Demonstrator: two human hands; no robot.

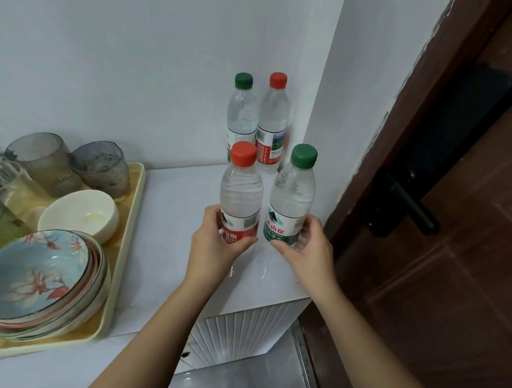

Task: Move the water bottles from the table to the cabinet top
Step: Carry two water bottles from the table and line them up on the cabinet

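Observation:
My left hand (213, 245) grips a red-capped water bottle (241, 192) around its red label. A green-capped bottle (291, 197) is held by my right hand (308, 251) around its green label. Both bottles are upright just above or on the white cabinet top (172, 217); I cannot tell whether they touch it. Two more bottles stand against the wall in the back corner: a green-capped one (240, 112) and a red-capped one (273, 118) side by side.
A yellow tray (129, 213) on the cabinet's left holds stacked floral plates (37, 276), a white bowl (79, 212) and grey glass cups (102, 165). A brown door (461, 242) with a black handle (408, 207) stands at the right. The cabinet's front edge is under my wrists.

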